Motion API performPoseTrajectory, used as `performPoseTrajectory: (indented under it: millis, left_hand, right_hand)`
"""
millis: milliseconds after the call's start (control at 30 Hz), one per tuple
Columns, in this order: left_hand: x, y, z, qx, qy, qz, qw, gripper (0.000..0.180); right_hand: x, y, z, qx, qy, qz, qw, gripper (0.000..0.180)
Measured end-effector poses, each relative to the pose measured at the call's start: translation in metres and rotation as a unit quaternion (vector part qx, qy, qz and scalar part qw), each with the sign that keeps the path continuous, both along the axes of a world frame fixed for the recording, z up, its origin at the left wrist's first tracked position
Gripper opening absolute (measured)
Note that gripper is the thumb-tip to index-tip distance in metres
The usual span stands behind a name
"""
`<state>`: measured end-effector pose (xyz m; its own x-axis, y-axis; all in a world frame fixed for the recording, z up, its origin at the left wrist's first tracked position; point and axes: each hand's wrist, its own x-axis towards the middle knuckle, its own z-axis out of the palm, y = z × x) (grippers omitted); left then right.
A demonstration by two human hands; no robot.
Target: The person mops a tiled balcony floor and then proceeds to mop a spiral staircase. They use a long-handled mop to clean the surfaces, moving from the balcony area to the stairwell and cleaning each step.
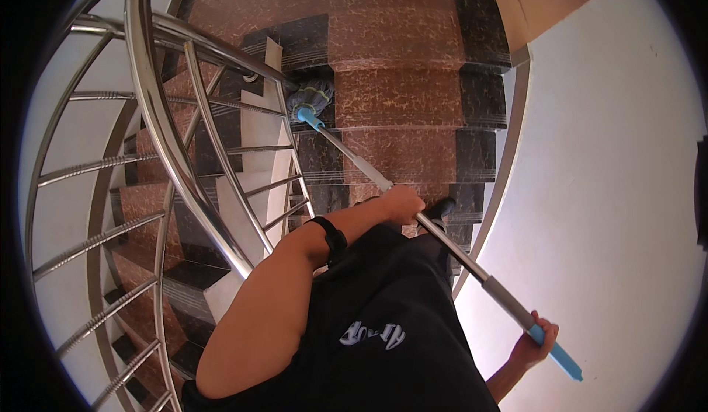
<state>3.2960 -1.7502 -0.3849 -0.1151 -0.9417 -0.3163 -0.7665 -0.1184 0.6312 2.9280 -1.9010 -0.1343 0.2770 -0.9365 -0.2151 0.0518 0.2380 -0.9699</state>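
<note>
A mop runs slantwise across the view, its metal pole fitted with grey sleeves and light-blue end pieces. Midway along the pole, my left hand is wrapped round it. Lower right, near the blue end of the handle, my right hand grips the same pole. The grey strand mop head rests on a dark stair tread by the foot of the railing. A dark band circles my left wrist.
Brown and black stone-patterned stairs lie ahead. A shiny metal railing curves along the left, with another flight visible through its bars. The white wall borders the right side. My dark shoe shows on a step.
</note>
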Motion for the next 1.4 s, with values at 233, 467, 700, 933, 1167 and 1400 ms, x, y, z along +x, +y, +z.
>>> performPoseTrajectory:
  millis: [233, 467, 700, 933, 1167, 1400]
  left_hand:
    - [-0.015, -0.034, 0.028, -0.027, -0.012, -0.014, 0.999, 0.019]
    - [-0.121, -0.169, 0.1, -0.158, 0.065, -0.162, 0.972, 0.025]
    - [-0.159, -0.262, 0.13, -0.259, 0.073, -0.005, 0.963, 0.012]
    - [-0.133, -0.217, 0.112, -0.24, 0.048, 0.022, 0.969, 0.019]
    - [-0.079, -0.098, 0.011, -0.373, -0.02, 0.287, 0.882, 0.032]
    - [-0.165, -0.093, 0.012, -0.195, -0.104, 0.139, 0.965, 0.03]
  right_hand:
    - [-0.024, -0.016, 0.034, -0.045, 0.078, -0.065, 0.994, 0.024]
    - [-0.12, 0.001, 0.211, -0.164, 0.061, -0.088, 0.981, 0.024]
    - [-0.061, 0.027, 0.219, -0.452, 0.201, -0.135, 0.858, 0.033]
    - [-0.074, -0.017, 0.191, -0.31, -0.048, -0.205, 0.927, 0.026]
    - [-0.074, -0.052, 0.051, -0.127, -0.115, 0.062, 0.983, 0.026]
    - [-0.219, -0.059, -0.036, -0.111, -0.223, 0.024, 0.968, 0.023]
